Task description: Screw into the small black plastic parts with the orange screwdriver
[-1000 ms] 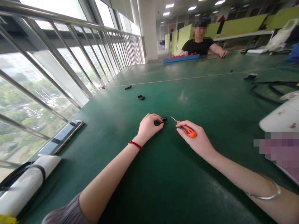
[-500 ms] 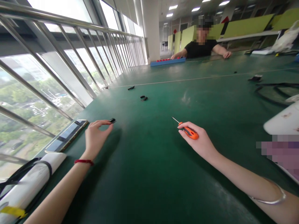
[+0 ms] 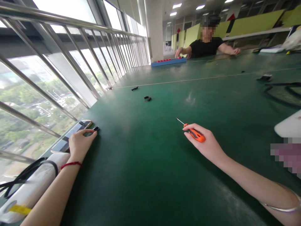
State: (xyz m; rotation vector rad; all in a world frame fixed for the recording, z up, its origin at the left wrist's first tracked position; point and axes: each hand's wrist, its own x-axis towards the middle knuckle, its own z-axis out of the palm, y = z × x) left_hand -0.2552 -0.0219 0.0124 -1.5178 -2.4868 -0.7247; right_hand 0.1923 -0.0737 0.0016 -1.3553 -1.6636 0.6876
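Note:
Between the thumb and fingers of my left hand (image 3: 81, 142) is a small black piece (image 3: 96, 128), too small to name exactly. That hand is low at the table's left side, beside a flat phone-like device (image 3: 61, 145) with a shiny top, which it partly covers. My right hand (image 3: 204, 142) is wrapped round the orange and black handle of a screwdriver (image 3: 197, 135). Its thin metal shaft points away to the upper left, above the green table (image 3: 141, 163). Farther off lie small black pieces (image 3: 147, 98) and another black piece (image 3: 134, 88).
On the left lies a white roll-like object (image 3: 35, 188) with black cable (image 3: 23, 177), beside a metal railing (image 3: 80, 62). Across the table sits a person (image 3: 207, 48), one hand by a blue rack (image 3: 168, 62) with red parts. Black cables (image 3: 282, 91) and a white object (image 3: 290, 124) lie right.
My left hand has moved left and down toward the table edge with the black piece. My right hand keeps the screwdriver in nearly the same pose. The other person's hand has lifted above the rack.

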